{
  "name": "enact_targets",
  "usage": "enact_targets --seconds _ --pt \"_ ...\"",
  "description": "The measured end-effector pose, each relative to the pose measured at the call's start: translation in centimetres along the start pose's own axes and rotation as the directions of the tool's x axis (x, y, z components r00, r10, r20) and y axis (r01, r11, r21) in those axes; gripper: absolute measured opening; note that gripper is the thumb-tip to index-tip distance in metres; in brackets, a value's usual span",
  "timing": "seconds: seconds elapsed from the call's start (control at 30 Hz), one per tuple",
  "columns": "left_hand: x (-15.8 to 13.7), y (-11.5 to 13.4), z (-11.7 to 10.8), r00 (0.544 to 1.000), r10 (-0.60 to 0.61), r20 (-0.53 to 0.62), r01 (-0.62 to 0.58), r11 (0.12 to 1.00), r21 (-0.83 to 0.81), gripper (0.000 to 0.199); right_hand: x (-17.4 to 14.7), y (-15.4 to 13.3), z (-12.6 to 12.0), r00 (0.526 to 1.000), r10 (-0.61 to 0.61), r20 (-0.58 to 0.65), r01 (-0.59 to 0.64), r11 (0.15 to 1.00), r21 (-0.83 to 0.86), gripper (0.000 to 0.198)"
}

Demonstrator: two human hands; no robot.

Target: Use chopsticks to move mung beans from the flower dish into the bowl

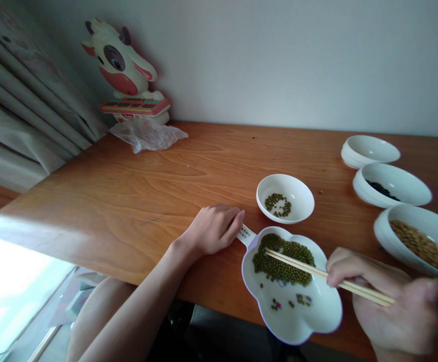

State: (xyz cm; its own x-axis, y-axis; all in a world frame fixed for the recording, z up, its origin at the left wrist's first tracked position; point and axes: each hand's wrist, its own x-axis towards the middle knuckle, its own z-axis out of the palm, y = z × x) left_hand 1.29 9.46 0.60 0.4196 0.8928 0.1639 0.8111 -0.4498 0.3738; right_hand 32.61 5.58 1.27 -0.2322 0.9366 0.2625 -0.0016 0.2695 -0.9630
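My left hand (219, 229) is closed around the handle (246, 234) of a white, flower-shaped dish (290, 322) with a lilac rim. My right hand (385, 296) grips a pair of wooden chopsticks (302, 265), whose tips are close together among the green mung beans (285, 259) in the dish. Whether a bean is pinched between the tips, I cannot tell. Most beans lie heaped on the dish's far side, with a few scattered nearer me. Just behind the dish stands a round white bowl (304, 201) holding a small amount of mung beans (278, 205).
On the right are a bowl of tan beans or grains (417, 244), a bowl with dark contents (381, 190) and another white bowl (371, 147). A cow-shaped toy keyboard (134, 105) and a clear plastic bag (149, 136) sit at the back left of the wooden table (128, 201).
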Motion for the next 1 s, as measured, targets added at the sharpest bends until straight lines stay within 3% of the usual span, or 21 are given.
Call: enact_targets --seconds 0.47,1.0 --pt "-0.4 0.0 0.7 0.998 -0.011 -0.054 0.01 1.0 -0.02 0.044 0.4 -0.7 -0.3 0.999 0.004 0.05 -0.002 0.999 -0.047 0.089" --pt "-0.5 0.2 0.7 0.998 -0.007 -0.065 0.002 0.997 -0.083 0.043 0.7 -0.6 0.9 0.999 -0.025 0.045 0.026 0.999 -0.028 0.079"
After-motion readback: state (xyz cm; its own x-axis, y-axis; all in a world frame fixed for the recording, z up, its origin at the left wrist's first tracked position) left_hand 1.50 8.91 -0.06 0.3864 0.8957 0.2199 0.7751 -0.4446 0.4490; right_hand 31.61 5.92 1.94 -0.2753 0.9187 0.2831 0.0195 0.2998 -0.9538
